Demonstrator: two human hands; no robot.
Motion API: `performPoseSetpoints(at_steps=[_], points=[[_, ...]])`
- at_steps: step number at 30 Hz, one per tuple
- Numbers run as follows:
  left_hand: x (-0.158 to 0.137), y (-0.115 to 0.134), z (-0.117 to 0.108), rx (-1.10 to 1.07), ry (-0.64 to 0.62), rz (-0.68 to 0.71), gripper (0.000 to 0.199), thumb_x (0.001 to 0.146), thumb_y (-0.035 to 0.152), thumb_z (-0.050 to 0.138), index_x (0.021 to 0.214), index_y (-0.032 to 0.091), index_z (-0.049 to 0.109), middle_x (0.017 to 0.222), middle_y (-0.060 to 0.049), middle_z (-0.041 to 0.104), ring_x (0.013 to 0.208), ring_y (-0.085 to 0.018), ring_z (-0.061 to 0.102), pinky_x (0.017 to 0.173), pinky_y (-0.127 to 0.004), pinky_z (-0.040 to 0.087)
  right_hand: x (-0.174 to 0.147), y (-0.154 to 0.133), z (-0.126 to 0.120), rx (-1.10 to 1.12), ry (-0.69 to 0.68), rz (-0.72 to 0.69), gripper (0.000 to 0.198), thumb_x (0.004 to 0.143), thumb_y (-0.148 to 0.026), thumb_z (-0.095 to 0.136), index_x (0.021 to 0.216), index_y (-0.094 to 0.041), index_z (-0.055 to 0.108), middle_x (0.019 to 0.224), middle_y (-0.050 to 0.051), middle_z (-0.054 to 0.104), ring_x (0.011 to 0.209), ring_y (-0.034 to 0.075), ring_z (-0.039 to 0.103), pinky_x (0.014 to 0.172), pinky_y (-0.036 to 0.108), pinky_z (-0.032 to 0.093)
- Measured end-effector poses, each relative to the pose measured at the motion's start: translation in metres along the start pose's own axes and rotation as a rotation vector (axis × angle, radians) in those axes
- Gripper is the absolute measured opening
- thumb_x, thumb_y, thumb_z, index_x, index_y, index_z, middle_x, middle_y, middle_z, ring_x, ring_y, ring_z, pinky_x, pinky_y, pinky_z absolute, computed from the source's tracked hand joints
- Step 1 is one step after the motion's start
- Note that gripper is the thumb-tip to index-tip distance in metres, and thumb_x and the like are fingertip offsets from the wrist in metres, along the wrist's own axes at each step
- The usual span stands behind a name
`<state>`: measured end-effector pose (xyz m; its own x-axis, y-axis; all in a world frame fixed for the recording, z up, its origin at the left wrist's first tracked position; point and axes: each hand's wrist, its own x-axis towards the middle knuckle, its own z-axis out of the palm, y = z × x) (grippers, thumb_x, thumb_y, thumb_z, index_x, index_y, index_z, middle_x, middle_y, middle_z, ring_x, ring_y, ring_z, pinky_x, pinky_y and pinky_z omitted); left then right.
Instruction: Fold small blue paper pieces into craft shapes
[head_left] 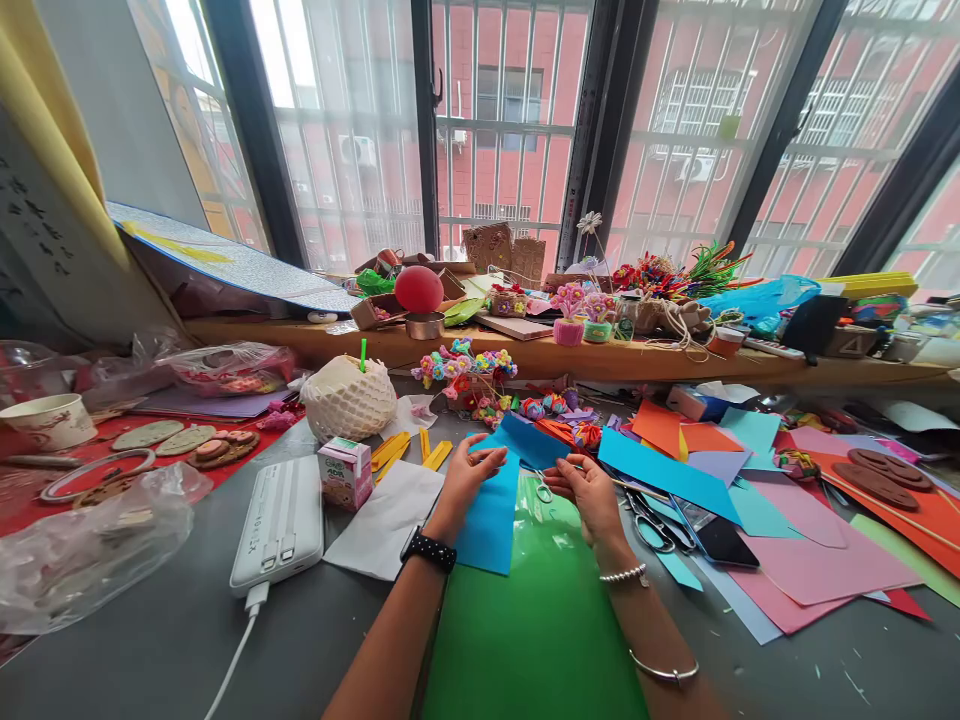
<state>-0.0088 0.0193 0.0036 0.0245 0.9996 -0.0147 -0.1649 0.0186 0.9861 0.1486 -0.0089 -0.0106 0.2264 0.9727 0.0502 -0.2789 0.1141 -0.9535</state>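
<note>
A dark blue strip of paper (529, 441) is stretched between my two hands above the green folder (525, 640). My left hand (469, 480) pinches its left end, fingers closed, with a watch on the wrist. At the lower right corner, my right hand (589, 490) grips the same strip between thumb and fingers. A lighter blue sheet (486, 530) lies beneath, on the folder's left part, partly covered by my left hand. The white handles of small scissors (544, 490) show between my hands. Larger scissors (651, 530) rest to the right of my right hand.
On the left stand a white power bank (277, 525) with its cable, a small pink carton (345, 472) and a net-wrapped coconut (349, 400). Coloured papers (817, 540) and a phone (720, 543) lie at right. Crafts crowd the wooden sill (480, 350) below the windows.
</note>
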Motion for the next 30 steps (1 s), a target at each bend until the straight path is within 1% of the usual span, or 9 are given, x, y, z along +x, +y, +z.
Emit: performPoseSetpoints(at_steps=[2,5,7,11,15,18,22,25,30], points=[[-0.002,-0.001,0.003,-0.04,-0.119,-0.062,0.045,0.051,0.037,0.07,0.084,0.014,0.05,0.075,-0.007,0.062,0.067,-0.015,0.059,0.065,-0.027,0.044,-0.001,0.0,0.002,0.036,-0.02,0.032,0.03,0.055,-0.037,0.065,0.069,-0.018,0.047,0.059,0.003,0.063,0.054,0.017,0.061,0.051,0.029,0.049],[-0.008,-0.005,0.008,0.084,-0.291,-0.103,0.035,0.048,0.039,0.07,0.065,0.012,0.055,0.065,-0.004,0.063,0.063,-0.015,0.059,0.063,-0.026,0.044,-0.004,0.002,0.005,-0.023,-0.085,0.033,0.029,0.057,-0.038,0.064,0.066,-0.017,0.048,0.059,0.002,0.062,0.051,0.015,0.059,0.048,0.026,0.047],[-0.01,-0.007,0.009,0.155,-0.322,-0.114,0.033,0.048,0.04,0.069,0.056,0.012,0.054,0.057,-0.003,0.062,0.058,-0.014,0.058,0.06,-0.025,0.044,-0.005,0.004,0.006,-0.087,-0.129,0.016,0.028,0.057,-0.039,0.064,0.063,-0.016,0.048,0.055,-0.001,0.059,0.046,0.011,0.055,0.044,0.023,0.043],[-0.011,-0.006,0.01,0.132,-0.253,-0.074,0.033,0.05,0.041,0.067,0.053,0.013,0.05,0.055,0.0,0.059,0.054,-0.012,0.056,0.055,-0.023,0.043,-0.005,0.006,0.007,-0.156,-0.213,-0.008,0.029,0.058,-0.039,0.062,0.055,-0.017,0.043,0.049,-0.004,0.053,0.04,0.008,0.047,0.04,0.02,0.036],[-0.009,-0.004,0.009,0.066,-0.177,-0.019,0.034,0.049,0.039,0.069,0.052,0.013,0.046,0.051,0.004,0.053,0.052,-0.011,0.055,0.055,-0.022,0.043,-0.005,0.006,0.007,-0.252,-0.302,-0.031,0.025,0.062,-0.036,0.059,0.058,-0.017,0.044,0.051,-0.003,0.054,0.043,0.009,0.048,0.043,0.02,0.037],[-0.008,-0.004,0.007,0.013,-0.183,-0.035,0.033,0.052,0.04,0.067,0.062,0.013,0.051,0.058,0.001,0.056,0.059,-0.013,0.058,0.06,-0.025,0.045,-0.005,0.003,0.005,-0.334,-0.291,-0.122,0.019,0.067,-0.033,0.054,0.075,-0.016,0.051,0.063,0.001,0.057,0.052,0.012,0.052,0.047,0.023,0.042],[-0.007,-0.007,0.006,0.049,-0.173,0.01,0.031,0.054,0.038,0.066,0.062,0.013,0.05,0.058,0.001,0.056,0.058,-0.013,0.057,0.058,-0.024,0.045,-0.007,-0.005,0.001,-0.476,-0.217,-0.36,0.028,0.072,-0.025,0.048,0.099,-0.02,0.051,0.089,0.005,0.056,0.073,0.015,0.054,0.059,0.026,0.045],[-0.005,-0.009,0.006,0.093,-0.18,0.056,0.029,0.056,0.037,0.065,0.06,0.013,0.049,0.055,0.002,0.053,0.054,-0.011,0.055,0.055,-0.023,0.044,-0.008,-0.009,0.0,-0.582,-0.298,-0.464,0.025,0.073,-0.023,0.047,0.096,-0.023,0.057,0.097,0.005,0.051,0.083,0.016,0.052,0.063,0.025,0.046],[-0.007,-0.008,0.005,0.177,-0.16,0.074,0.028,0.057,0.035,0.064,0.056,0.014,0.047,0.05,0.005,0.045,0.049,-0.009,0.05,0.051,-0.021,0.041,-0.007,-0.007,-0.001,-0.652,-0.392,-0.485,0.016,0.072,-0.028,0.053,0.082,-0.023,0.064,0.086,0.004,0.049,0.081,0.016,0.051,0.064,0.025,0.045]])
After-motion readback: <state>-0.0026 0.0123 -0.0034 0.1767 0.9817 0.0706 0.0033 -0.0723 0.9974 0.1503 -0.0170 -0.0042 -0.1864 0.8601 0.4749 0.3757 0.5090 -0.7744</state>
